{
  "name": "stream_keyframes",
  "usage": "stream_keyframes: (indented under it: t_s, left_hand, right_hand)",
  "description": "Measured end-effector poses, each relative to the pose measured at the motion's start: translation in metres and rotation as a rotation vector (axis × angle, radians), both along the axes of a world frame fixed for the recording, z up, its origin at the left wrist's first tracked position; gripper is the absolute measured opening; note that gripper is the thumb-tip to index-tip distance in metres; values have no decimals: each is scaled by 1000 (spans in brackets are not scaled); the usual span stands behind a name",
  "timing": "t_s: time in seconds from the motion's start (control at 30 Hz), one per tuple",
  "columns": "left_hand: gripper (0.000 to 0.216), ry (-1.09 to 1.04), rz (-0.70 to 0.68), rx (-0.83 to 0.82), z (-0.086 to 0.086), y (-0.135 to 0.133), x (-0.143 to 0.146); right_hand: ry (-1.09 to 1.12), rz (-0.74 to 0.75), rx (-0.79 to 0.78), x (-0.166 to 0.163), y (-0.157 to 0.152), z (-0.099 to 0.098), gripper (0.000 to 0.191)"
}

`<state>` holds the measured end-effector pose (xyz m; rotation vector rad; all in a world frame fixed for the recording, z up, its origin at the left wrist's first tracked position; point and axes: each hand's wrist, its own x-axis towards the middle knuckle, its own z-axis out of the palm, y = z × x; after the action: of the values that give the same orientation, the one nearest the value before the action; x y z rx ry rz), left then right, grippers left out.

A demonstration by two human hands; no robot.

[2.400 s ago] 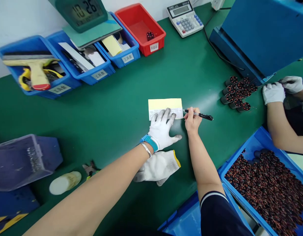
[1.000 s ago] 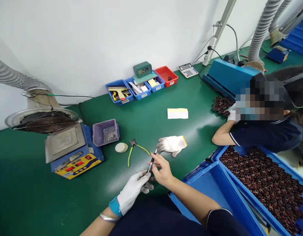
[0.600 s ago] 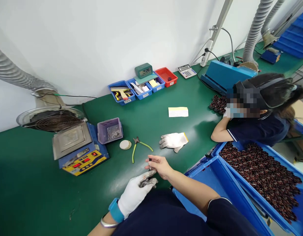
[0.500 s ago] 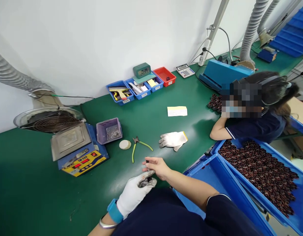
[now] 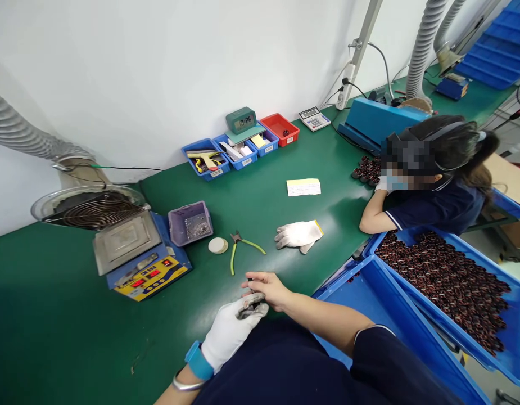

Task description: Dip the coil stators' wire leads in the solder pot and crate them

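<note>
My left hand, in a white glove with grey-stained fingertips, is closed around a small dark part. The bare fingers of my right hand are closed on this part too, and both hands meet over the table's near edge. Most of the part is hidden, so its kind cannot be made out. Just beyond the hands lie green-handled cutting pliers, with their handles spread. An unworn white glove rests to their right. Round pale discs are left of the pliers.
A solder pot with an extractor stands left, beside a purple bin of small metal bits. Small bins, a clock and a calculator line the wall. A co-worker sits right, near a blue tray of dark coils.
The view has shifted slightly. Both hands keep their hold, with the dark part now less visible between them. The co-worker's head has moved a little.
</note>
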<state>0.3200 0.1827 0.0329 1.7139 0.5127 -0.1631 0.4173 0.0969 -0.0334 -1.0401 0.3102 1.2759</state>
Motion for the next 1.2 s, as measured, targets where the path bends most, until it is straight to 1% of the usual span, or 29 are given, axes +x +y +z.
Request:
stream_keyframes:
  t_s: [0.13, 0.23, 0.33, 0.43, 0.53, 0.6, 0.67, 0.73, 0.83, 0.9, 0.93, 1.0, 1.07, 1.1, 1.2]
  left_hand:
    - [28, -18, -38, 36, -3, 0, 0]
    - [29, -20, -49, 64, -11, 2, 0]
    - [36, -45, -62, 120, -21, 7, -2]
    - [42, -74, -84, 194, -29, 11, -3]
    - [47, -130, -122, 255, -37, 13, -1]
    - [52, -167, -151, 313, -43, 14, 1]
    - [55, -189, -190, 379, -49, 15, 4]
    - [59, -205, -244, 420, -52, 16, 9]
    - [67, -192, -315, 429, -52, 17, 17]
    - [75, -161, -334, 391, -51, 17, 22]
    - [78, -146, -328, 352, -52, 17, 23]
    - [81, -117, -253, 230, -60, 17, 22]
    - [80, -60, -107, 62, -74, 19, 18]
    - [78, -18, -41, -34, -83, 19, 14]
    - [79, 117, 87, -273, -108, 21, 3]
  right_hand:
    - [-26, 20, -11, 3, -1, 3, 69]
    - [-91, 45, -52, 6, 0, 10, 65]
    - [-171, 31, -93, 4, -1, 16, 67]
    - [-242, 68, -148, -2, -8, 18, 57]
    - [-355, 145, -229, -4, -18, 17, 56]
    - [-424, 132, -259, -2, -24, 14, 60]
    - [-449, 120, -249, 1, -27, 11, 64]
    - [-437, 116, -213, 5, -28, 7, 61]
    - [-390, 53, -190, 10, -26, 1, 60]
    - [-353, 19, -184, 17, -26, -2, 63]
    - [-379, 11, -193, 24, -26, -3, 62]
    - [-540, -19, -251, 46, -30, -5, 56]
    - [-759, -93, -352, 83, -40, -6, 53]
    - [-831, -138, -401, 105, -47, -8, 52]
    - [-1002, -255, -566, 177, -72, -16, 48]
